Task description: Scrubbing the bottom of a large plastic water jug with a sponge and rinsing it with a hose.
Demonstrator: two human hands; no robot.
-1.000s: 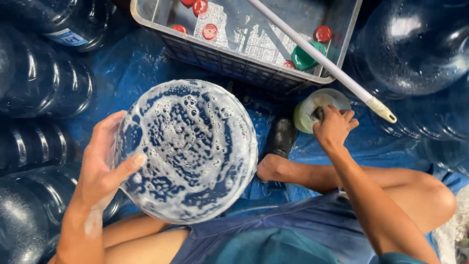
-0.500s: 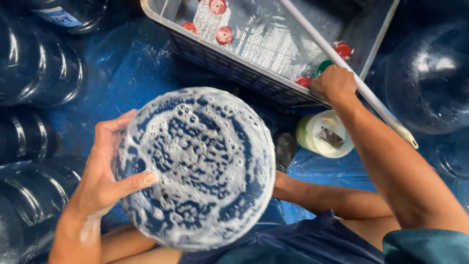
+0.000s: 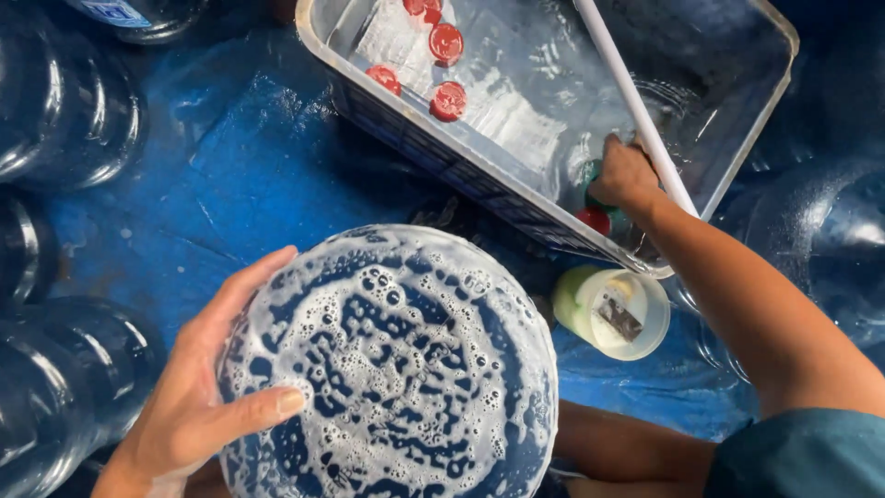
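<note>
Blue tarp (image 3: pixel 249 157) underlies the soapy bottle (image 3: pixel 387 369) that left-hand fingers (image 3: pixel 277 403) hold; right hand (image 3: pixel 627 175) unclear.

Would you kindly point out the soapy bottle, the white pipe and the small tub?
soapy bottle (image 3: pixel 396 369), head view, foamy base.
white pipe (image 3: pixel 627 92), head view, mid shaft.
small tub (image 3: pixel 650 327), head view, right rim.

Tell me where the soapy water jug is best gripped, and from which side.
Grip the soapy water jug across its rounded sidewall from both sides: its upturned base is foam-slick and shows no handle. The left hand already cups its left side; the right hand is in the basin.
</note>
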